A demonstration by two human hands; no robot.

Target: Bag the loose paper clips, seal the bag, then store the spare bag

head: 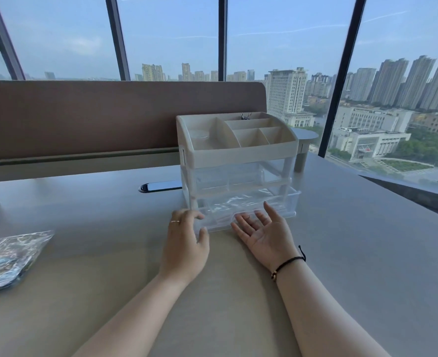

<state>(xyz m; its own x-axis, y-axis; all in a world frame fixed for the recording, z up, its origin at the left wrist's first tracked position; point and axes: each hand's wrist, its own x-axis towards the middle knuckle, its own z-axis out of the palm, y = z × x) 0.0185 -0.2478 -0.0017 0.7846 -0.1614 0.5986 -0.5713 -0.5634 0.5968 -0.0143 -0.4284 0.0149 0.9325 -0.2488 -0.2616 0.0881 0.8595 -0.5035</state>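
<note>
A cream desk organizer [238, 153] with clear drawers stands on the table ahead of me. Its bottom clear drawer [285, 202] is pulled partly out toward me, and a crinkled clear bag [228, 203] seems to lie inside it. My left hand [185, 243] rests palm down against the drawer's front left corner, fingers curled on its edge. My right hand [267, 231] lies palm up with fingers spread, fingertips under the drawer's front edge. A filled clear plastic bag [7, 256] lies flat at the table's far left.
The grey table [354, 253] runs to a brown partition [84, 117] at the back, with a cable slot [158, 187] left of the organizer. A round grey stand [304, 140] sits behind the organizer. Windows lie beyond.
</note>
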